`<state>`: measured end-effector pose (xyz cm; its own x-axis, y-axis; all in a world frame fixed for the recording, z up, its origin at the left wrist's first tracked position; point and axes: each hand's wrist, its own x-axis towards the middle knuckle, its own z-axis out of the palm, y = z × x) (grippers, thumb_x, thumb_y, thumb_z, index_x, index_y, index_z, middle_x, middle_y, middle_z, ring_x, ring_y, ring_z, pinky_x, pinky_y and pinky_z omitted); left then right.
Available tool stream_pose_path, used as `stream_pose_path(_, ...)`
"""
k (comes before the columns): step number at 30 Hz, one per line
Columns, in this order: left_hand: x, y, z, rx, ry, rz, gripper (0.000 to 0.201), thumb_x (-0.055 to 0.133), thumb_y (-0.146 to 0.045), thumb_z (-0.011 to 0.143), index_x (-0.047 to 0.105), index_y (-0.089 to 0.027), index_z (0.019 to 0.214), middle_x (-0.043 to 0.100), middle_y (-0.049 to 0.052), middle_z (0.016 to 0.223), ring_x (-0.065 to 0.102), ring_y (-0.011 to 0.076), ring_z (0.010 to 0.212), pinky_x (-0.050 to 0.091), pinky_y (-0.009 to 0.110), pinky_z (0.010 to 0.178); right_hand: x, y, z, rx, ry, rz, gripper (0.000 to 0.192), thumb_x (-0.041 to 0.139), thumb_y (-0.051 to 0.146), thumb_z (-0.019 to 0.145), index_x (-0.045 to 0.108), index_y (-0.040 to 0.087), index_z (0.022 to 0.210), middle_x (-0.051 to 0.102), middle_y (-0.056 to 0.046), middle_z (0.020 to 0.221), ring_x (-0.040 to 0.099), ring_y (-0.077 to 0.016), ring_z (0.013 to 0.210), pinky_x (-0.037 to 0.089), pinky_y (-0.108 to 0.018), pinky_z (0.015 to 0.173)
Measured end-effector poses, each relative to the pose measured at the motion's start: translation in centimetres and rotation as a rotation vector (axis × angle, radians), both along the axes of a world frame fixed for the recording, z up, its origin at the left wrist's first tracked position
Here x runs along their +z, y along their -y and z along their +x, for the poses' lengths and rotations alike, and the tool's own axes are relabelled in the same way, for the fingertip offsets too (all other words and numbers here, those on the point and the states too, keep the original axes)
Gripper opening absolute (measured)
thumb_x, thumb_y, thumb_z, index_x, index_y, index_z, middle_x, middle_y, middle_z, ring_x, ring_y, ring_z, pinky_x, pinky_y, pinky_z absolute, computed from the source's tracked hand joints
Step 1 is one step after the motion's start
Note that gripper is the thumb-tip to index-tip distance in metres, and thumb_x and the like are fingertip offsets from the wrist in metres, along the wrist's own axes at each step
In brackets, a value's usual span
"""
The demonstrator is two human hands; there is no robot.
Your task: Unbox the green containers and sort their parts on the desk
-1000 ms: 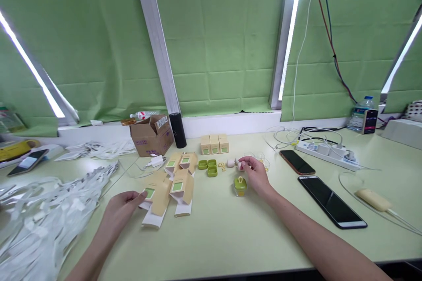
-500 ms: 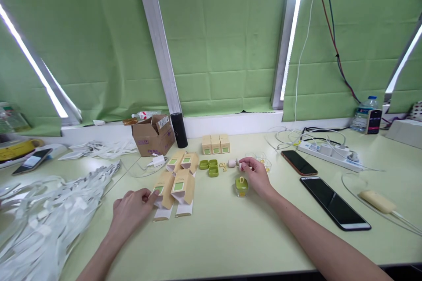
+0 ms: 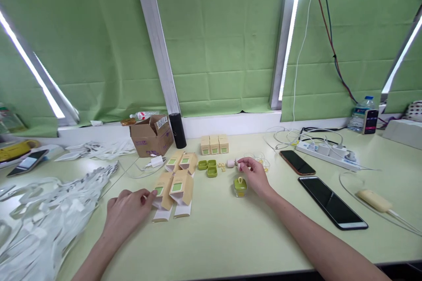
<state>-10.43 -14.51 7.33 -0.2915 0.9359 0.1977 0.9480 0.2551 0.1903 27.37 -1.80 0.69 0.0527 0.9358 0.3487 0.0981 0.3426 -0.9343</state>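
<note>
The left hand (image 3: 127, 212) rests on the counter (image 3: 224, 232), fingers (image 3: 147, 195) loosely curled, tips touching a tan carton (image 3: 162, 190). The right hand (image 3: 255, 175) pinches a small pink piece (image 3: 239, 166); a green-lidded jar (image 3: 240, 186) sits just beside its fingers.

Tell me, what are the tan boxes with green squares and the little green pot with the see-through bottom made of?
The tan boxes with green squares, touched by the left hand, look like matte cardboard: flat folded panels, open white flaps. The little green pot with the see-through bottom, beside the right hand, looks like glossy plastic, perhaps glass below; too small to be sure.
</note>
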Motion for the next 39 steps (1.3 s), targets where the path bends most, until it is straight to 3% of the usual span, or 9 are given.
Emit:
stream_pose_path(6,0.9,-0.2,1.5,-0.016,-0.058,0.338,0.043,0.044,-0.05,0.096,0.076,-0.023,0.106,0.079,0.013,0.101,0.057,0.0424,0.117,0.035,0.06,0.1,0.4,-0.1,0.3,-0.048,-0.031,-0.015,0.031,0.061,0.048,0.086,0.072,0.02,0.097,0.071,-0.004,0.078,0.067,-0.0237,0.08,0.047,-0.037,0.079)
stream_pose_path(10,0.9,-0.7,6.1,-0.353,0.006,0.483,0.034,0.052,-0.041,0.095,0.069,-0.021,0.117,0.078,0.012,0.109,0.053,0.0388,0.119,0.037,0.06,0.105,0.5,-0.2,0.5,-0.087,-0.066,-0.012,0.033,0.06,0.05,0.087,0.072,0.021,0.095,0.068,-0.002,0.072,0.063,-0.0223,0.075,0.047,-0.036,0.077)
stream_pose_path(14,-0.4,-1.8,12.3,-0.701,0.127,0.394,0.035,0.055,-0.029,0.096,0.06,-0.022,0.131,0.072,0.01,0.124,0.05,0.0346,0.13,0.045,0.052,0.106,0.5,-0.3,0.6,-0.097,-0.09,-0.015,0.034,0.061,0.052,0.086,0.071,0.02,0.092,0.061,0.0,0.066,0.058,-0.02,0.068,0.046,-0.034,0.07)
stream_pose_path(19,-2.3,-4.7,18.0,-0.897,0.289,0.154,0.064,0.067,-0.026,0.086,0.049,-0.024,0.147,0.063,0.013,0.14,0.048,0.0368,0.135,0.046,0.053,0.108,0.8,-0.4,0.9,-0.134,-0.109,-0.015,0.044,0.062,0.063,0.085,0.071,0.02,0.092,0.057,0.002,0.059,0.053,-0.0184,0.059,0.041,-0.031,0.059)
stream_pose_path(22,-3.0,-6.3,19.5,-0.886,0.412,0.009,0.071,0.071,-0.028,0.082,0.05,-0.024,0.149,0.063,0.015,0.135,0.055,0.036,0.129,0.049,0.049,0.104,0.9,-0.4,0.9,-0.142,-0.125,-0.011,0.049,0.062,0.068,0.085,0.071,0.02,0.091,0.058,0.002,0.057,0.053,-0.0184,0.056,0.04,-0.031,0.057)
stream_pose_path(25,-3.6,-7.4,19.8,-0.824,0.5,-0.051,0.057,0.071,-0.031,0.082,0.062,-0.023,0.137,0.063,0.015,0.129,0.058,0.0348,0.125,0.048,0.048,0.105,0.8,-0.4,0.8,-0.129,-0.155,0.001,0.05,0.062,0.069,0.085,0.07,0.02,0.089,0.057,0.002,0.057,0.053,-0.0181,0.056,0.041,-0.03,0.057)
stream_pose_path(28,-4.3,-8.0,19.5,-0.727,0.644,-0.048,0.047,0.072,-0.037,0.084,0.069,-0.021,0.128,0.065,0.014,0.128,0.062,0.0322,0.122,0.047,0.046,0.108,0.5,-0.5,0.7,-0.115,-0.164,-0.009,0.046,0.062,0.067,0.086,0.069,0.021,0.089,0.056,0.003,0.056,0.052,-0.018,0.055,0.041,-0.031,0.057)
stream_pose_path(32,-4.0,-8.9,18.7,-0.617,0.82,0.006,0.049,0.071,-0.047,0.086,0.072,-0.018,0.125,0.071,0.014,0.124,0.067,0.0322,0.111,0.054,0.041,0.092,0.0,-0.6,0.4,-0.071,-0.13,-0.005,0.035,0.065,0.055,0.085,0.07,0.022,0.092,0.059,0.002,0.06,0.054,-0.0181,0.058,0.044,-0.031,0.059)
stream_pose_path(39,-2.6,-9.2,17.8,-0.608,1.066,0.121,0.053,0.072,-0.062,0.083,0.076,-0.015,0.109,0.079,0.014,0.107,0.073,0.0293,0.099,0.055,0.041,0.091,0.2,1.6,-1.0,0.139,-0.02,0.1,0.031,0.068,0.03,0.078,0.067,0.023,0.108,0.068,-0.005,0.101,0.063,-0.0185,0.08,0.052,-0.031,0.066)
